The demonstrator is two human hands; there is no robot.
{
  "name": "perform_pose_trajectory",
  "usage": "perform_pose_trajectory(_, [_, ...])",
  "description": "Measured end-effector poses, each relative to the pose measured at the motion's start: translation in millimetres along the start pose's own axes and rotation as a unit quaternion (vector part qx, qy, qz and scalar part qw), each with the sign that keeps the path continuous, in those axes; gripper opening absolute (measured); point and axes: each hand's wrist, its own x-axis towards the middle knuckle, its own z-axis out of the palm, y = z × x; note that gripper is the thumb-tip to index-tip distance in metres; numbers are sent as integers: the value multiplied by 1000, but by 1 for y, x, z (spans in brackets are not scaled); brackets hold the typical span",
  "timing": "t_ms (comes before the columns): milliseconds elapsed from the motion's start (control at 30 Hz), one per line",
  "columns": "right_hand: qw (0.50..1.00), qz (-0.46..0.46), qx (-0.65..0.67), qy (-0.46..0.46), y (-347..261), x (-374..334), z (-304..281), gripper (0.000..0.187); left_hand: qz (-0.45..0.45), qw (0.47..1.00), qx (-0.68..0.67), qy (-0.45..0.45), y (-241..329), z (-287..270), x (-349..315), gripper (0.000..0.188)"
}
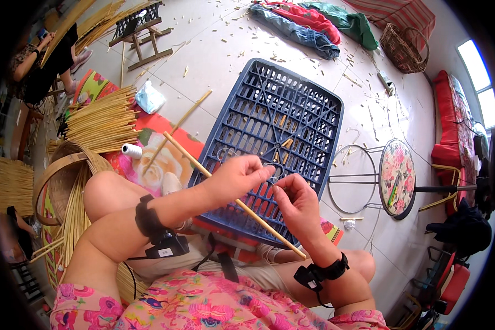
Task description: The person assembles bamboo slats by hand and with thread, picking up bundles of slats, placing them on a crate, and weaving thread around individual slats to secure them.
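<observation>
My left hand (237,175) is closed in a pinch on a thin pale thread (278,171) above the blue plastic crate (338,110). Close beside it, my right hand (299,204) pinches the same thread between thumb and finger. Part of the thread loops loosely over the crate at the left hand's far side. A long bamboo stick (269,229) slants across the crate's near part and passes beneath my left wrist, which hides its middle. Several short cut pieces of bamboo (287,144) lie on the crate's grid.
At the left are a bundle of sticks (102,121), a white thread spool (132,150) and a bamboo basket (58,181). A round flowered stool (397,175) stands right of the crate. Clothes (308,25) and a wicker basket (402,48) lie beyond. Another person (38,71) sits at far left.
</observation>
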Motion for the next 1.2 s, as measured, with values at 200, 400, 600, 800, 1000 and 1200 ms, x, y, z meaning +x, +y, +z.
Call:
perform_pose_trajectory(200, [1000, -20, -22, -7, 7, -1, 3, 4, 9, 997, 7, -81, -15, 11, -2, 22])
perform_pose_trajectory(400, [999, 0, -45, -2, -2, -1, 2, 4, 44, 993, 78, -74, -9, 10, -3, 16])
perform_pose_trajectory(600, [999, 14, -39, 30, -7, 0, 0, 6, 19, 1000, -2, 14, -11, 8, 0, 14])
perform_pose_trajectory(800, [998, 0, 2, 55, -5, 3, -8, 6, -30, 992, -119, 23, -5, 13, -8, 19])
perform_pose_trajectory(1000, [997, -60, 10, 56, -11, 1, -7, 3, 28, 996, -84, -26, 5, 16, -8, 17])
perform_pose_trajectory(1200, [993, -41, 80, 74, -7, 0, -6, 8, 3, 988, -149, -43, -3, 19, -4, 18])
